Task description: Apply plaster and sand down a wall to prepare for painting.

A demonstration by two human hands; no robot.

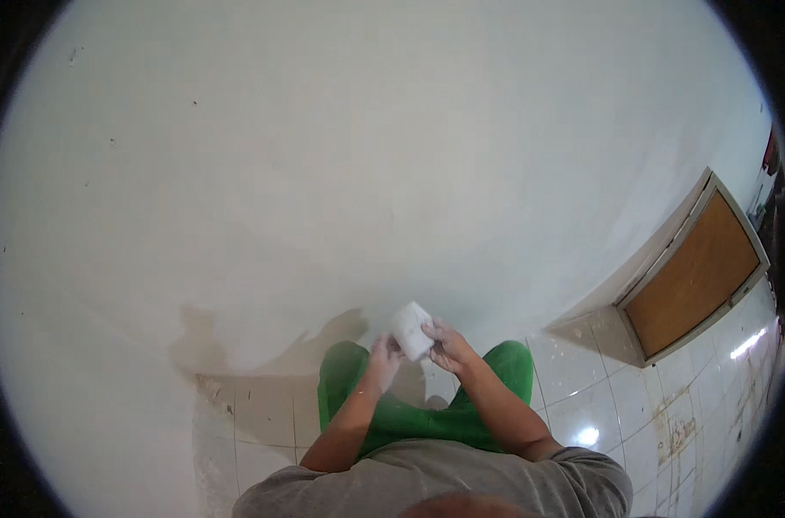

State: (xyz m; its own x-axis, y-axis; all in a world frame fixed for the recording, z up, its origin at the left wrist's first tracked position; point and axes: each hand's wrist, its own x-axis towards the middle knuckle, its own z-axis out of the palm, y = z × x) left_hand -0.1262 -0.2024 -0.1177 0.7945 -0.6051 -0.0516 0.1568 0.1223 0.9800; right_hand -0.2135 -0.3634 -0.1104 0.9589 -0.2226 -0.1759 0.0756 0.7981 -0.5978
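Between my knees and the pale wall (392, 147), a white rectangular piece (408, 326), too indistinct to tell whether block or folded pad, is held up in both hands. My right hand (449, 350) grips its right side, thumb against its face. My left hand (382, 363), coated in pale powder, has its fingers curled at the lower left edge, partly behind it. Green trousers (505, 371) cover my bent legs below.
A wooden door panel (691, 266) in a pale frame stands at the right, beside a stained white tiled floor (574, 380). More tiles (263, 414) lie to my lower left, where the wall curves down to them, and my shadow falls on the wall.
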